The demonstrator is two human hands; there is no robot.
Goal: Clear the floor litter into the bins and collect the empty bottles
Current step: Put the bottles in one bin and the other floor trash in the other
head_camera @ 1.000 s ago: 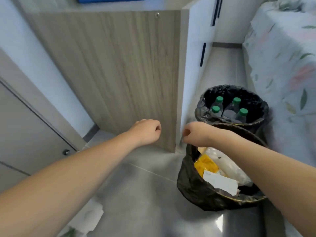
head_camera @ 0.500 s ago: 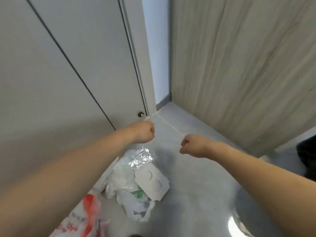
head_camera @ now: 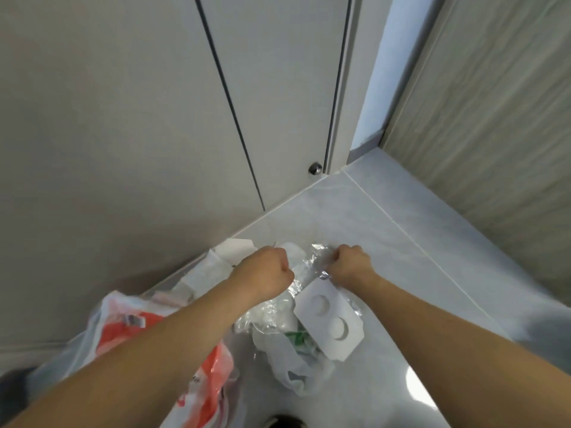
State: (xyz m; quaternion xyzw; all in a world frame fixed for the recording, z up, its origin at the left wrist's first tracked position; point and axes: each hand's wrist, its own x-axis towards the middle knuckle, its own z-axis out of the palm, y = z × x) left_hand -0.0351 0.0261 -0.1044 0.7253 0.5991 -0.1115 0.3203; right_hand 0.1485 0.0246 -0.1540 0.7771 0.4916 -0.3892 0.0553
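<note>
A grey tiled floor (head_camera: 386, 230) met a pale grey door (head_camera: 278, 103) and a wood-grain panel (head_camera: 494, 118) in a corner. A heap of litter lay on the floor against the door's base, and everything else is placed from that heap. At the heap's near-left edge lay a red and white plastic bag (head_camera: 123, 329), partly under the person's left forearm. At its near side lay a white bag with green print (head_camera: 293, 350). On the heap's right side rested a white card tray with two round dents (head_camera: 327, 319). At the top of the heap sat crumpled clear plastic film (head_camera: 312, 267). The left hand (head_camera: 265, 270) was curled into a fist directly over the heap; whether it held anything could not be told. The right hand (head_camera: 349, 264) was curled at the heap's far-right edge, its fingers apparently pinching the clear film.
</note>
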